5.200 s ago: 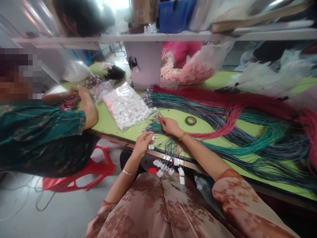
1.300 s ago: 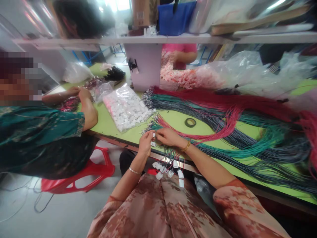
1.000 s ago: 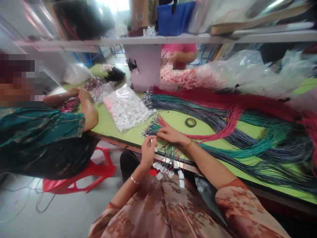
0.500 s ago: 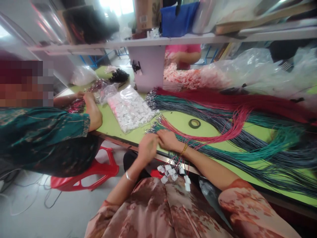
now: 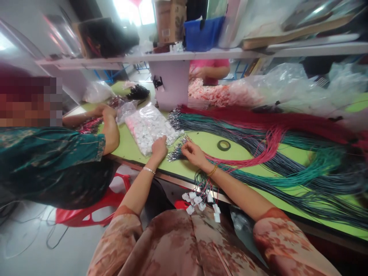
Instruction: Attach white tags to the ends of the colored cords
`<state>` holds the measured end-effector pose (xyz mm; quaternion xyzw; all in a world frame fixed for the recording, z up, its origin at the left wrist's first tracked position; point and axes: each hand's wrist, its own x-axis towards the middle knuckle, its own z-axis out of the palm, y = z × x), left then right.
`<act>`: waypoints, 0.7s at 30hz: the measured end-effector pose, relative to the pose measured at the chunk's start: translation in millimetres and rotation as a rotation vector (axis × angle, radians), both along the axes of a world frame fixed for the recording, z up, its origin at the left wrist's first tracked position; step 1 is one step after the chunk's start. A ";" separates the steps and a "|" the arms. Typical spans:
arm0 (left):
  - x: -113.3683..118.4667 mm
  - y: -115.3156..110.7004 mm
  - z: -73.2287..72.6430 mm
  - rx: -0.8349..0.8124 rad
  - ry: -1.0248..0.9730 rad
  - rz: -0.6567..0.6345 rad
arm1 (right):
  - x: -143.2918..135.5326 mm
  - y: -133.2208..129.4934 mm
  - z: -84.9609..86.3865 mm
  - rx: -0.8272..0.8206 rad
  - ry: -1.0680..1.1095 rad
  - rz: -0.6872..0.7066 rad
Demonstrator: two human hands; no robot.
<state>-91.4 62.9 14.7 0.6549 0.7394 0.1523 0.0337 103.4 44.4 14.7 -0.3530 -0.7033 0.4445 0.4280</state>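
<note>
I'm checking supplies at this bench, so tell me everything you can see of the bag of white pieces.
The bag is clear, shiny plastic, wrinkled at its far end and well filled with small white pieces. Pink shows at its left side. It lies on the green table, a smaller bag by its far left side. The left hand is at its near right part; I cannot tell whether the fingers reach inside.

Legible text: none. Far shelf [image 5: 120, 59], left of blue bin [image 5: 202, 35] — cardboard carton [image 5: 162, 17] carries a pale printed patch [image 5: 166, 32], possibly a barcode, and a dark print at right — both too blurred to read.
</note>
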 end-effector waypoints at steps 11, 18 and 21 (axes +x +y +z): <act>25.1 -57.2 -1.0 0.050 -1.756 0.043 | -6.4 -10.4 16.1 0.042 -0.140 0.060; 35.6 -73.7 7.7 -0.036 -1.901 -0.006 | -2.7 -12.8 11.7 0.032 -0.217 0.086; 39.9 -77.3 10.2 0.001 -1.847 -0.010 | -2.8 -10.9 10.3 -0.071 -0.176 0.113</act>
